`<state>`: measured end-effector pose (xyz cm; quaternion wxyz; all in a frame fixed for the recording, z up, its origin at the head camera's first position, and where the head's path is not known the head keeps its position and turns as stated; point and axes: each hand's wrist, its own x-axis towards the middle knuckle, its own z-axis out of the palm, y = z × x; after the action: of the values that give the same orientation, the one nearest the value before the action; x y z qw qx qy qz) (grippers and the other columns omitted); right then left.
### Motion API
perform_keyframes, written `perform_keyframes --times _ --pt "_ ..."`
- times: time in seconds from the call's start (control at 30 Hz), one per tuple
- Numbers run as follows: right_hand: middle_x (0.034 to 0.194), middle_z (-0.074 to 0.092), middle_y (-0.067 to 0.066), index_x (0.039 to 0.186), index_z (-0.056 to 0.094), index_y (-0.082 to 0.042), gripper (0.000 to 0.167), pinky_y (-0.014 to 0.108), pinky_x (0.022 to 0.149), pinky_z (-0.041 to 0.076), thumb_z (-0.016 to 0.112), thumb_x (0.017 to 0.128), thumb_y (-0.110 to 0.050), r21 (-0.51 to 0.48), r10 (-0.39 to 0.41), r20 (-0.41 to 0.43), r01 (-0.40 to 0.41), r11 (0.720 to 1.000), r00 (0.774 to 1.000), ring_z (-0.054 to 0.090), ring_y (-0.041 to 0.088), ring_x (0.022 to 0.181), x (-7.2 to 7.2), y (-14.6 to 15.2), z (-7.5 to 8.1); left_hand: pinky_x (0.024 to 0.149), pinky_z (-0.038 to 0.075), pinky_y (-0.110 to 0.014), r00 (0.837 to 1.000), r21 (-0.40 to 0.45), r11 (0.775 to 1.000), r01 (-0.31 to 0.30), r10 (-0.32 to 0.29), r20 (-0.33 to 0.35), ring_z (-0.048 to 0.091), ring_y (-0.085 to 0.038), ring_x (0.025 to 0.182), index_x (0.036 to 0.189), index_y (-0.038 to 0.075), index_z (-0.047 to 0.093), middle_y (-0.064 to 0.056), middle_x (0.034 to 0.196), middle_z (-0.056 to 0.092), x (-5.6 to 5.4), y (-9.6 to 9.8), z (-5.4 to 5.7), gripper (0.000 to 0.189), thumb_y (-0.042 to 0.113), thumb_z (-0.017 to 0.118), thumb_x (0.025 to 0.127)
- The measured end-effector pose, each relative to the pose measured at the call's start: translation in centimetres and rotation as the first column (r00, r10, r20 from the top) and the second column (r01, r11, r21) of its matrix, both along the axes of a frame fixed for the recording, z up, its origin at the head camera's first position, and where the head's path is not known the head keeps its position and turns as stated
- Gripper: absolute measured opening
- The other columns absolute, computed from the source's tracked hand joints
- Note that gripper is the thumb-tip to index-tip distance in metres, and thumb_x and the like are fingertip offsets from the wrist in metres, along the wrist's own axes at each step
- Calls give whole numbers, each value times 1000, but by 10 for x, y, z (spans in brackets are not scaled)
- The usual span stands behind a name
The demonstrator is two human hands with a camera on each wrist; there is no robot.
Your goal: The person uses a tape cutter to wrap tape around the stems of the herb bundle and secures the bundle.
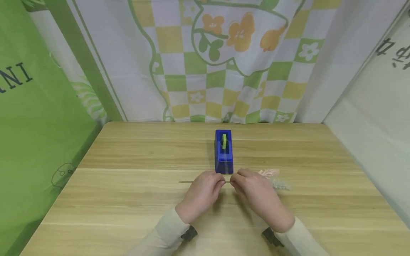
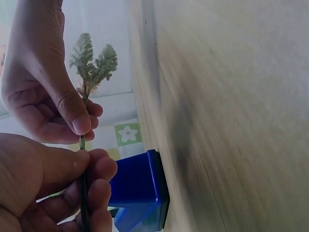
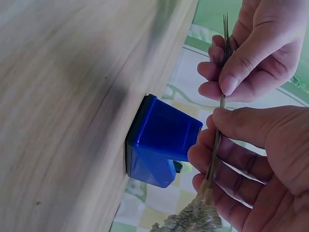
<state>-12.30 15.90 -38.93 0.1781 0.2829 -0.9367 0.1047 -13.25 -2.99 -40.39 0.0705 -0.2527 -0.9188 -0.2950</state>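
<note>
Just beyond stems [image 2: 84, 193]: blue dispenser [image 1: 225, 156], green roll [image 1: 224, 141] inside

Backed at 12 o'clock by checked floral curtain [image 1: 237, 81], walled at 10 by green cloth [image 1: 35, 117] with dark lettering, at 2 by pale cloth [image 1: 378, 96], floored toward 6 by wood-grain tabletop [image 1: 230, 224].

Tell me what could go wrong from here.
The thin stems could slip or bend between the left hand and right hand. The feathery tops past the right hand might get crushed if its grip shifts. The blue tape dispenser stands close by, so either hand could bump it.
</note>
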Motion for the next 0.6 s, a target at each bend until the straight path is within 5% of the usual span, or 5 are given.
perform_keyframes --times 0.3,0.6 --pt "74 62 -8 88 73 -15 8 21 57 47 80 91 -14 -3 -26 54 26 1000 998 51 5 62 -3 -2 1 81 59 -30 1000 34 999 5 -6 30 70 -18 86 98 6 78 -6 93 77 -3 -1 -1 9 8 69 99" --pt "80 67 -6 92 76 -13 4 20 56 50 78 94 -16 27 -17 53 15 1000 998 59 7 63 -4 -2 1 78 58 -29 1000 46 999 -13 12 28 67 -16 84 98 8 77 -5 94 76 -3 -2 -3 7 9 70 99"
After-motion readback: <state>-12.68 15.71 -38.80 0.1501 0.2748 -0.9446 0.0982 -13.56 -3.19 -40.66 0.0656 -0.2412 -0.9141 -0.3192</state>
